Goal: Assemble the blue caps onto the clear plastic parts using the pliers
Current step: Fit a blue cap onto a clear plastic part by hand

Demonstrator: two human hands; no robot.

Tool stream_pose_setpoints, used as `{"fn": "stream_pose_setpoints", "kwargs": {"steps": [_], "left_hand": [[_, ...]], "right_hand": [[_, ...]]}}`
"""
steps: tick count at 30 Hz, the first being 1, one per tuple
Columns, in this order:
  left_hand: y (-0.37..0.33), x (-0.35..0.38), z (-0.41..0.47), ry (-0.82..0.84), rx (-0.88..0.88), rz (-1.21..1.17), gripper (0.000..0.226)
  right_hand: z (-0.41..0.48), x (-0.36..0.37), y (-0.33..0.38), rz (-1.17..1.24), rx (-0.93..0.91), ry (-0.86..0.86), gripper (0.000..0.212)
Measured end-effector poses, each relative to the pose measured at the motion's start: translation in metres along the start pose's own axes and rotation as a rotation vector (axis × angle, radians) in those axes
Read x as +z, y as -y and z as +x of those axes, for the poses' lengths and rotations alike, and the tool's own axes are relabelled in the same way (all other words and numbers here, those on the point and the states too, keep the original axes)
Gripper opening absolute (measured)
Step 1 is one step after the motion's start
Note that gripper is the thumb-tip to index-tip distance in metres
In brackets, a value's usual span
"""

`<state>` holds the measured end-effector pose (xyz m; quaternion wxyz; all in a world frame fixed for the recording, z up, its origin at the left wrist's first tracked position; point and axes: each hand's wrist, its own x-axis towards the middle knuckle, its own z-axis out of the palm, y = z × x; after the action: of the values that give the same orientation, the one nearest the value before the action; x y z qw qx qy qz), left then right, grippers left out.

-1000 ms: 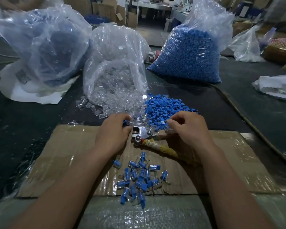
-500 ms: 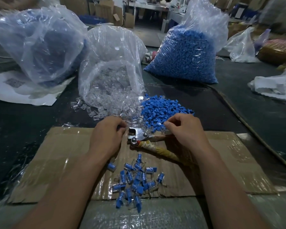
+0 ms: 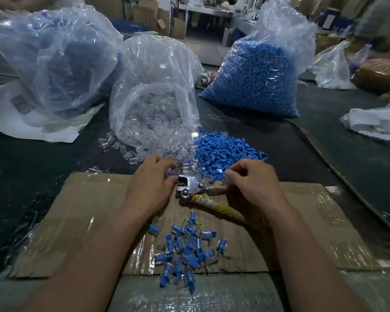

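My left hand (image 3: 153,183) curls by the pliers (image 3: 189,188); my right hand (image 3: 252,183) pinches in at the blue caps (image 3: 225,152) just beyond it; what either holds I cannot tell; clear plastic parts (image 3: 127,154) lie past my left knuckles; a crooked cap could jam or pop loose when squeezed.

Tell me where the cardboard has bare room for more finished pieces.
Free: cardboard left of the left arm, and right of the right arm. Crowded: between the arms, finished pieces and pliers; beyond them, caps and clear parts.
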<state>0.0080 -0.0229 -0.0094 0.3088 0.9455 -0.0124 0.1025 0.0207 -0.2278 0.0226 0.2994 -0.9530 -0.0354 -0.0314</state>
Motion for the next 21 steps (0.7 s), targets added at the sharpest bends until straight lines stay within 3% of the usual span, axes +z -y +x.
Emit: {"fn": "stream_pose_setpoints", "kwargs": {"steps": [8, 13, 14, 17, 21], "left_hand": [[-0.003, -0.001, -0.003, -0.076, 0.062, -0.042, 0.023], [-0.005, -0.008, -0.006, -0.188, -0.008, -0.174, 0.011], [-0.006, -0.012, -0.007, -0.223, -0.03, -0.22, 0.005], [-0.01, -0.022, -0.012, -0.306, -0.117, -0.452, 0.014], [-0.018, -0.03, -0.015, -0.27, -0.218, -0.771, 0.01]], "right_hand": [[0.0, 0.001, 0.0, -0.014, 0.003, 0.005, 0.005], [0.001, 0.001, -0.001, -0.028, 0.002, 0.016, 0.006], [0.001, 0.001, -0.001, -0.026, 0.002, 0.016, 0.006], [0.001, 0.001, 0.0, -0.022, -0.003, 0.009, 0.009], [0.001, 0.003, -0.001, -0.006, -0.036, -0.072, 0.005]]}}
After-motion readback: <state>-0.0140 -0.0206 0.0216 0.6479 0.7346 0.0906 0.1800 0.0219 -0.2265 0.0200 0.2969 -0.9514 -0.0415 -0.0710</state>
